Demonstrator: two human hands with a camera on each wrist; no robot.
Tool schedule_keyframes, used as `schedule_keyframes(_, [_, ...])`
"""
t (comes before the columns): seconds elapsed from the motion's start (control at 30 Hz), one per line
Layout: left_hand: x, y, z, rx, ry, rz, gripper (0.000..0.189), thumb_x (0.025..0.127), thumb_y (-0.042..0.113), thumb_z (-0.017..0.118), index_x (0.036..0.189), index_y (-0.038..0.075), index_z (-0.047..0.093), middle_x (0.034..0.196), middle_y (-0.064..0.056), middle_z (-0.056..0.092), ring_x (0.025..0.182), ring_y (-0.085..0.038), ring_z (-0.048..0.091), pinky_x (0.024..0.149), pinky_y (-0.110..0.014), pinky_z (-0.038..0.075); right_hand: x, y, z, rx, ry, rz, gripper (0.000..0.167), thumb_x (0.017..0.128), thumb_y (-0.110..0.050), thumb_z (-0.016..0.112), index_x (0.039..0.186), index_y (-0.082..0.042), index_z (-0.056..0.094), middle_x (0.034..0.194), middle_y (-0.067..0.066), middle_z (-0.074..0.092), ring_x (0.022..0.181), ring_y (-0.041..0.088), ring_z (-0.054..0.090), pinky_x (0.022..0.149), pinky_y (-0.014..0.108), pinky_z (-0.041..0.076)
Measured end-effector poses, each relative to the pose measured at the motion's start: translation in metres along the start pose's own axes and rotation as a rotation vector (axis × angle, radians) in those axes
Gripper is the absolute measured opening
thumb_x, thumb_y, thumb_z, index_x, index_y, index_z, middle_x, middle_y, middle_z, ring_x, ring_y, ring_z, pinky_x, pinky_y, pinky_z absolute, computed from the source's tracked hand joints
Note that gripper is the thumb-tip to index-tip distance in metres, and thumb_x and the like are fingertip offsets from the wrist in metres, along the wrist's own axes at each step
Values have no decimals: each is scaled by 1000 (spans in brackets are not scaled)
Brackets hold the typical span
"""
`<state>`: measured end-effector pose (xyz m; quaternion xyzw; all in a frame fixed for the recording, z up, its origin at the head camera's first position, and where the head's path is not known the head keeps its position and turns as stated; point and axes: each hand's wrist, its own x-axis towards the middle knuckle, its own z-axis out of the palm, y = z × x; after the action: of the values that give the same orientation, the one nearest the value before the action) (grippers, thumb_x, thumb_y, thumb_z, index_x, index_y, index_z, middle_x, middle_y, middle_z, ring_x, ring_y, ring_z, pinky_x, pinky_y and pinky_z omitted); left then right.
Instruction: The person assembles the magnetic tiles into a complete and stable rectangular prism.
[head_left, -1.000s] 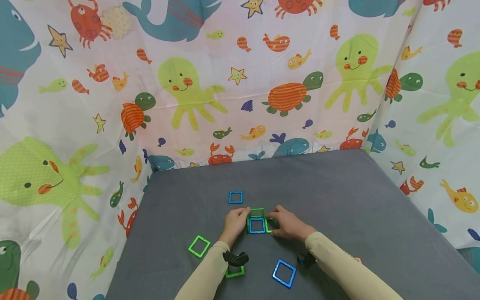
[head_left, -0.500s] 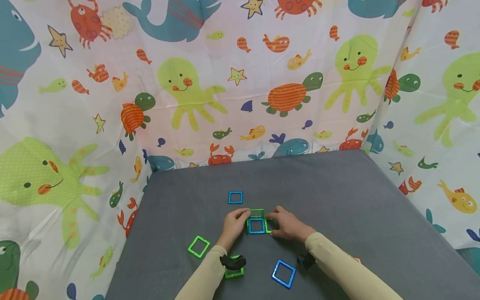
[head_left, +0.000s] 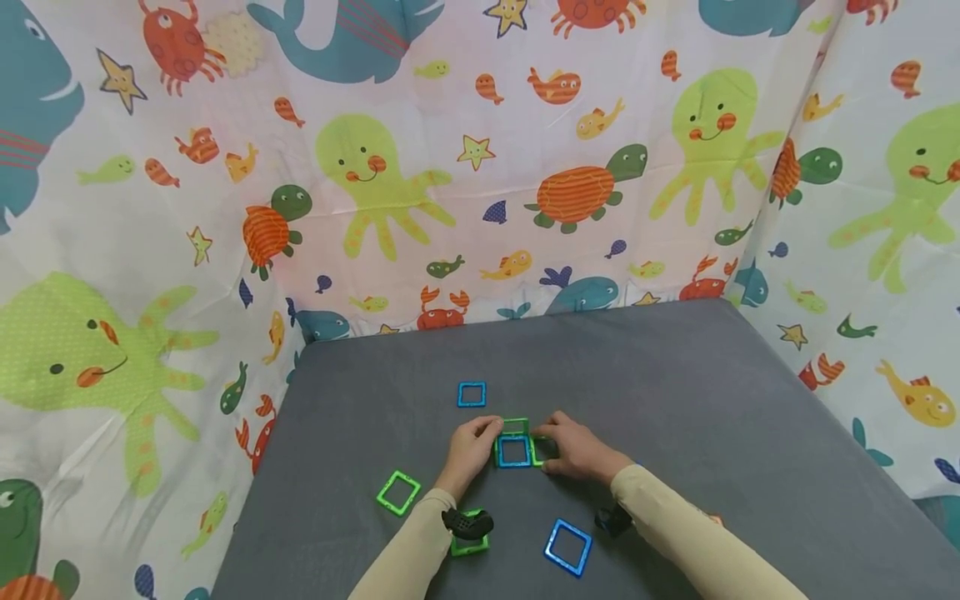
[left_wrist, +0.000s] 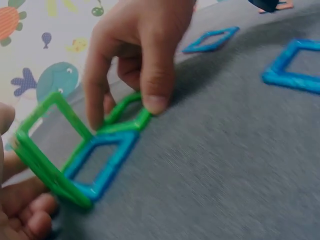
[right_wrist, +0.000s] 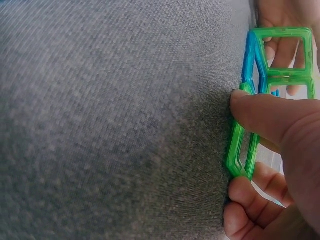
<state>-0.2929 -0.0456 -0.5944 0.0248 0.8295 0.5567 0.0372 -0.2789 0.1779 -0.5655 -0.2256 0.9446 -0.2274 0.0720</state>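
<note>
A blue square magnetic tile (left_wrist: 115, 165) lies flat on the grey cloth between my hands. Two green square tiles stand upright along its edges, one at the back (head_left: 514, 420) and one on the left (left_wrist: 42, 167). My left hand (head_left: 470, 454) pinches the upright green tiles near their shared corner, its fingers behind the frames. On the right, a third green tile (right_wrist: 235, 140) lies flat against the blue one. My right hand (head_left: 577, 448) grips this tile, thumb on its near side and fingers at the opposite edges.
Loose tiles lie around: a blue one (head_left: 472, 404) farther back, a green one (head_left: 387, 486) at left, another green one (head_left: 469, 550) under my left wrist, and a blue one (head_left: 585, 557) in front. An orange piece (head_left: 716, 520) shows past my right sleeve. A patterned curtain (head_left: 480, 208) borders the table.
Almost nothing differs. My left hand and wrist have shifted very slightly, while my right hand keeps its place on the flat green tile.
</note>
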Motion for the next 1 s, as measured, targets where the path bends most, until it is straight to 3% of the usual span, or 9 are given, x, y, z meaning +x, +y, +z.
schedule_keyframes(0.2, [8, 4, 1, 53, -47, -38, 38, 101, 43, 58, 122, 16, 76, 125, -4, 74, 121, -27, 65, 104, -50, 50, -2, -1, 3, 26, -7, 14, 51, 85, -15, 81, 132, -6, 66, 115, 12, 55, 91, 19, 55, 81, 45, 53])
schedule_keyframes(0.57, [12, 13, 0, 98, -78, -51, 35, 103, 40, 55, 112, 15, 78, 114, -4, 75, 105, -20, 66, 95, -47, 52, 0, -1, 2, 23, -11, 49, 50, 85, -15, 82, 132, -9, 67, 118, 11, 55, 94, 21, 57, 83, 47, 53])
schedule_keyframes(1.0, [11, 14, 7, 98, -5, -83, 34, 103, 38, 55, 115, 16, 78, 118, -5, 75, 108, -23, 66, 98, -50, 52, 0, 0, 1, 27, -4, 32, 51, 85, -15, 82, 132, -7, 67, 118, 12, 55, 92, 20, 55, 81, 46, 53])
